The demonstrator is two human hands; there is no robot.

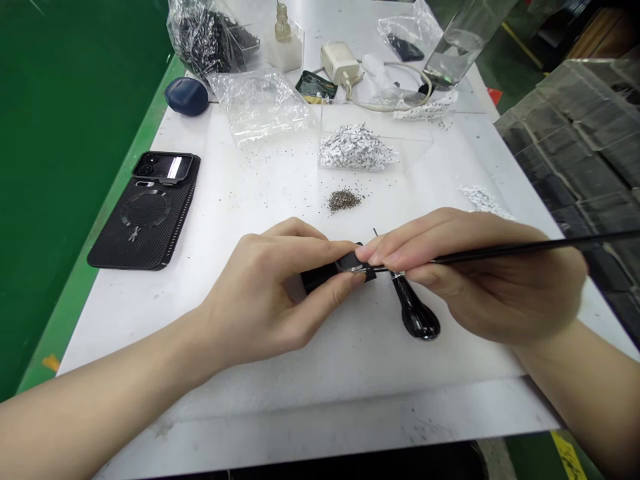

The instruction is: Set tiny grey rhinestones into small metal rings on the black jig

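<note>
Nearest, the left hand [263,300] is closed in a tight pinch, thumb and fingertips gripping a small black piece [333,272], which sits at 12 o'clock just above the tabletop's near edge. The pinch appears to keep the piece from shifting while the other hand works at it. The right hand [480,273] is curled closed, holding a thin black rod [530,248] like a pen, its shaft running out toward 3 o'clock. Its fine metal tip [361,269] meets the small black piece, and the close, braced fingers seem meant to steady that fine contact. A glossy black teardrop piece [416,316] hangs just below the right fingers, apparently joined to the work by a small metal fitting.

Farther out on the white tabletop [235,193], a phone in a black ribbed case [144,220] lies at 10 o'clock, set aside from the work. At 12 o'clock, a small heap of dark grains [344,200] lies within easy reach, before a clear tray of white paper bits [356,148]. Beyond these are a navy pouch [187,96] at 11 o'clock, a plastic bag of black pieces [210,33], a white charger [340,63] and a clear bottle [453,50] at 1 o'clock. Stacked dark trays [575,153] rise at 2 o'clock.
</note>
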